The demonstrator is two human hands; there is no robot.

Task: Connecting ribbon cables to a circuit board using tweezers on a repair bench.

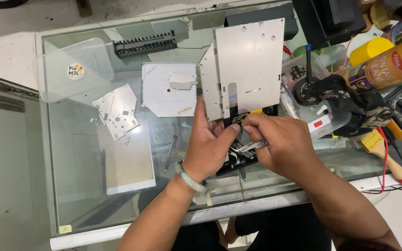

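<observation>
Head view, hands [252, 144] gripping flat metal drive [247, 69] — glass table [70, 139]

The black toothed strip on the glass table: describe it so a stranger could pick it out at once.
Start at the glass table and go to its far edge. Between the clear plastic lid at the far left corner and the big upright metal plate lies the black toothed strip. It is the only dark, comb-like bar there; the flat parts just nearer than it are pale metal.
</observation>
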